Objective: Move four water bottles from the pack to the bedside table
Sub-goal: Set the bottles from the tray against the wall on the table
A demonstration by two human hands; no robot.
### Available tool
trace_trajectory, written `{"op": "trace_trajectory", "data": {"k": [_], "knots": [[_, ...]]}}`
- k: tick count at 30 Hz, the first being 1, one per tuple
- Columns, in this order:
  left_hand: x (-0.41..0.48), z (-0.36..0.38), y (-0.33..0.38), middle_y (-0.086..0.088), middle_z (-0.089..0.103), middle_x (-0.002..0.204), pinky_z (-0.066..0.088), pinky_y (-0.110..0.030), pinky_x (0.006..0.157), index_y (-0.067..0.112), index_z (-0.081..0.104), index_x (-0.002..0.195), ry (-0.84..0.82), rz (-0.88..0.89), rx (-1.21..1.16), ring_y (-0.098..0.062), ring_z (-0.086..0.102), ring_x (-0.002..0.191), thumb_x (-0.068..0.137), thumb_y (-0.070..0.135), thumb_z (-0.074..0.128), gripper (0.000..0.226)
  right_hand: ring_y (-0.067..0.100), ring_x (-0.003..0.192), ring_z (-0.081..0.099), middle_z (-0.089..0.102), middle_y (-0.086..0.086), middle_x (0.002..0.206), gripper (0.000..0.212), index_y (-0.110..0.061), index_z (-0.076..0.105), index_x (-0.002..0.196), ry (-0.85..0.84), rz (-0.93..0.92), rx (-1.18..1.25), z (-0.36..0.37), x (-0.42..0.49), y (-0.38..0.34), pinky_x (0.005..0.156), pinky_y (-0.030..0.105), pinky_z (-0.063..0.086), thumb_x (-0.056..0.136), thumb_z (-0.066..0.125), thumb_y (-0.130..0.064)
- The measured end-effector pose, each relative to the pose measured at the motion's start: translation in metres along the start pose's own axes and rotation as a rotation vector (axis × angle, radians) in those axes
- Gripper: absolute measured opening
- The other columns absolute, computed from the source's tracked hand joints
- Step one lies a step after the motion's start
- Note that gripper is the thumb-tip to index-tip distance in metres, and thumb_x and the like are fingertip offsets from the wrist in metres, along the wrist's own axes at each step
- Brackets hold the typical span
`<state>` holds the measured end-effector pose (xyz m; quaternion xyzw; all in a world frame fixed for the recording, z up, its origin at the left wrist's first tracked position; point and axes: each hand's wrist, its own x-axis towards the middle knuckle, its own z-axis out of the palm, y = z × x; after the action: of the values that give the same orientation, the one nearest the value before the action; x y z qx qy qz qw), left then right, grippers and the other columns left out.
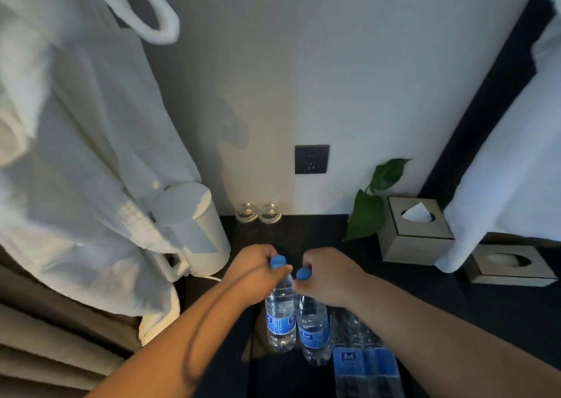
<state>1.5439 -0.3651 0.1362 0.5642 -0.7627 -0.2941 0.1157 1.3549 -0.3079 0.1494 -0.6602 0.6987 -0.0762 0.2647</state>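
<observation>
White terry bathrobe (85,154) hangs far left of the wall socket (311,159): thick looped pile, soft heavy folds, a fabric loop up top. Down-left of the socket is a matte white kettle (194,227), a plain cylinder; the robe overlaps its left side. Two clear glasses (247,212) stand below-left of the socket, at the back edge of the bedside table (303,233), which has a glossy black top.

L hand (258,268), below the socket & a bit left, has fingers curled round the neck of the L bottle (280,321), right at its blue cap. The btl is clear ribbed plastic w/ a blue label, upright. R hand (329,276), straight below the socket, pinches the R bottle (314,334) at its blue cap; same make, upright. The two btls are almost touching. Can't tell if their bases sit on the black top or hang just above it.

Pack (364,364) lies down-right of the socket, under the R forearm: clear film over btls w/ blue labels.

Right of the socket are a plant (367,215) w/ smooth green leaves, then a square beige tissue box (414,229) w/ white tissue poking out, then a 2nd box (510,265) partly under white bedding (516,154). Bare black top lies btwn glasses & hands, and btwn R hand & tissue box.
</observation>
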Motion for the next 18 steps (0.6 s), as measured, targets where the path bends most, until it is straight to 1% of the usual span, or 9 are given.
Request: {"op": "trace_trajectory", "data": {"k": [3, 6, 9, 12, 14, 18], "knots": [[0.01, -0.013, 0.011, 0.008, 0.064, 0.067, 0.042, -0.025, 0.052, 0.027, 0.063, 0.073, 0.1, 0.022, 0.025, -0.004, 0.059, 0.061, 0.073, 0.056, 0.073, 0.03, 0.009, 0.068, 0.059, 0.061, -0.007, 0.08, 0.029, -0.03, 0.053, 0.077, 0.062, -0.032, 0.01, -0.02, 0.005, -0.002, 0.052, 0.03, 0.038, 0.075, 0.072, -0.052], [0.026, -0.025, 0.023, 0.007, 0.062, 0.065, 0.039, -0.025, 0.05, 0.026, 0.062, 0.071, 0.176, 0.069, 0.037, -0.006, 0.058, 0.06, 0.075, 0.05, 0.078, 0.029, 0.01, 0.07, 0.061, 0.063, -0.006, 0.08, 0.026, -0.029, 0.056, 0.081, 0.14, -0.02, 0.058, -0.045, 0.018, -0.004, 0.053, 0.03, 0.042, 0.076, 0.074, -0.047], [0.049, -0.033, 0.036, 0.007, 0.061, 0.074, 0.039, -0.025, 0.052, 0.027, 0.063, 0.076, 0.221, 0.089, 0.039, -0.007, 0.058, 0.065, 0.076, 0.047, 0.08, 0.026, 0.012, 0.069, 0.064, 0.064, -0.006, 0.081, 0.021, -0.03, 0.059, 0.085, 0.226, 0.0, 0.11, -0.065, 0.035, -0.004, 0.053, 0.03, 0.047, 0.08, 0.074, -0.042], [0.077, -0.04, 0.046, 0.007, 0.058, 0.083, 0.04, -0.026, 0.056, 0.025, 0.065, 0.085, 0.229, 0.102, 0.099, -0.011, 0.057, 0.073, 0.077, 0.046, 0.08, 0.027, 0.013, 0.069, 0.065, 0.065, -0.005, 0.08, 0.019, -0.029, 0.059, 0.086, 0.299, 0.003, 0.128, -0.08, 0.055, -0.001, 0.055, 0.032, 0.052, 0.082, 0.075, -0.037], [0.097, -0.041, 0.051, 0.005, 0.058, 0.083, 0.04, -0.027, 0.056, 0.022, 0.066, 0.086, 0.218, 0.108, 0.123, -0.014, 0.057, 0.073, 0.078, 0.044, 0.08, 0.027, 0.015, 0.071, 0.065, 0.065, -0.004, 0.082, 0.021, -0.026, 0.06, 0.089, 0.33, 0.007, 0.119, -0.087, 0.071, 0.003, 0.058, 0.035, 0.055, 0.083, 0.077, -0.036], [0.131, -0.033, 0.057, 0.002, 0.059, 0.081, 0.039, -0.027, 0.056, 0.019, 0.064, 0.086, 0.207, 0.102, 0.148, -0.013, 0.056, 0.071, 0.081, 0.042, 0.077, 0.026, 0.018, 0.074, 0.065, 0.065, -0.001, 0.084, 0.022, -0.022, 0.062, 0.095, 0.343, 0.018, 0.129, -0.094, 0.1, 0.014, 0.064, 0.038, 0.059, 0.084, 0.079, -0.032]]}}
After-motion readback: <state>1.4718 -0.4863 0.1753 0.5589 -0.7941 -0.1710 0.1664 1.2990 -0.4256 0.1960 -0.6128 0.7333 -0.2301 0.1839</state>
